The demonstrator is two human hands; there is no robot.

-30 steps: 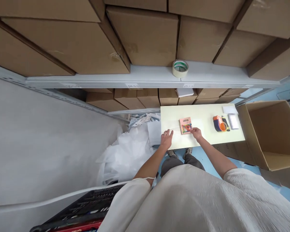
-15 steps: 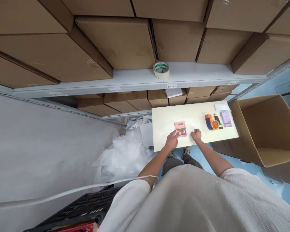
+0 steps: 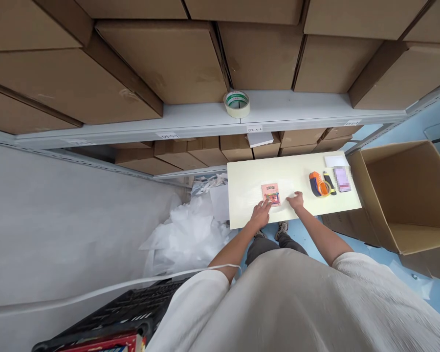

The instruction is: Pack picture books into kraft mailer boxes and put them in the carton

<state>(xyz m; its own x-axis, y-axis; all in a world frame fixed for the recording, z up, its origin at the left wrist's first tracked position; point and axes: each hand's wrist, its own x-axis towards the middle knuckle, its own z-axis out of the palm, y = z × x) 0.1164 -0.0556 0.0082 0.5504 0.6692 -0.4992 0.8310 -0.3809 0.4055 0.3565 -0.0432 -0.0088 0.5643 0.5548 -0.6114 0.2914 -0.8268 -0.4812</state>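
Observation:
A small pink booklet (image 3: 270, 190) with a colourful picture lies flat on the cream table (image 3: 242, 176). My left hand (image 3: 261, 213) rests its fingertips on the booklet's lower edge, fingers stretched out. Around the booklet spreads a faint, pale sheet that looks like clear plastic film (image 3: 288, 188); its outline is hard to make out. To the right of the booklet, my right hand (image 3: 296, 200) is closed in a pinch, seemingly at the film's edge.
An orange tape dispenser (image 3: 317, 183), a black-and-yellow cutter (image 3: 329, 182) and a blurred purple item (image 3: 341, 179) lie on the table's right. A large open carton (image 3: 414, 195) stands beside it. White wrapping (image 3: 183, 234) heaps at left. A tape roll (image 3: 236, 104) sits on the shelf.
My right hand has turned from a loose fist into a pinch pointing toward the booklet. My left fingers have moved further onto the booklet. Pale film now shows around it.

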